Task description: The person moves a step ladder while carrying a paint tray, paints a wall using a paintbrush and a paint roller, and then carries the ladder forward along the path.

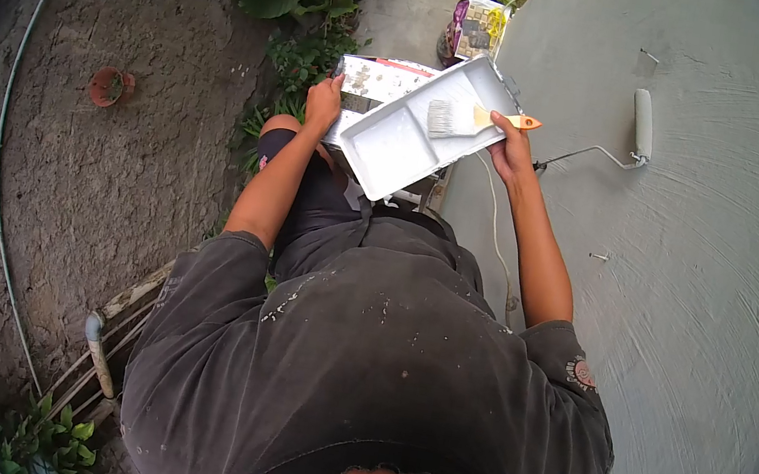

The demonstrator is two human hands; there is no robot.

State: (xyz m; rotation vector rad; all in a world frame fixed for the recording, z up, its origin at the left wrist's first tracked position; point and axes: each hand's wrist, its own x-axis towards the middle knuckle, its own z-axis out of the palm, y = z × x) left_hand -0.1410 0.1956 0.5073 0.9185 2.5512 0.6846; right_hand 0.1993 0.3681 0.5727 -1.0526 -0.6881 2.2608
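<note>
My right hand (511, 151) grips the right side of a white paint tray (391, 152), its thumb over the orange wooden handle of a paintbrush (456, 120). The white bristles rest across the tray's middle. The tray is tilted and holds white paint. My left hand (324, 103) is closed at the left edge of a white, paint-spotted box-like object (378, 80), which lies partly beneath the tray; its fingers are partly hidden. A paint roller (643, 126) with a bent wire frame stands out at the right, against the grey wall, its handle end near my right hand.
The grey wall (706, 286) fills the right side, with small metal pieces sticking out. A rough brown wall (147, 153) at left bears a hose and an orange pot (108, 87). Plants, a printed bag (478, 31) and a pale cord (498, 230) are also around.
</note>
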